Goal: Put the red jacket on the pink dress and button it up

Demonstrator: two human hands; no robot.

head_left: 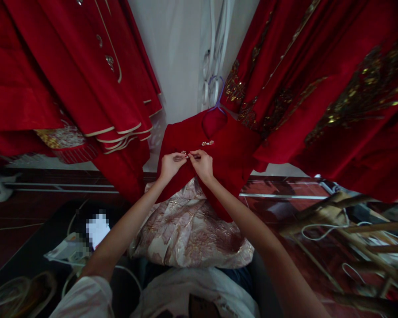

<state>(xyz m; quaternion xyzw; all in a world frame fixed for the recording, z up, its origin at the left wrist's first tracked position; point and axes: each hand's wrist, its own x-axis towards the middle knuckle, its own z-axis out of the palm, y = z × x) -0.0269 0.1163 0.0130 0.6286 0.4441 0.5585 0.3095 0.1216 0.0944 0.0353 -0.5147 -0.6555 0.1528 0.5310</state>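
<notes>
A red garment hangs in front of me on a purple hanger. Two pale beaded fasteners show on its front; the upper beaded fastener is done up below the neck opening. At the lower one, my left hand and my right hand meet, fingertips pinching its two ends. The small parts between the fingers are partly hidden. Beneath the red garment, a patterned pinkish-gold fabric spreads over my lap.
More red garments with pale trim hang at the left, and red garments with gold sequins at the right. A lit phone lies at the lower left on a dark surface. Wooden rails and cables stand low at the right.
</notes>
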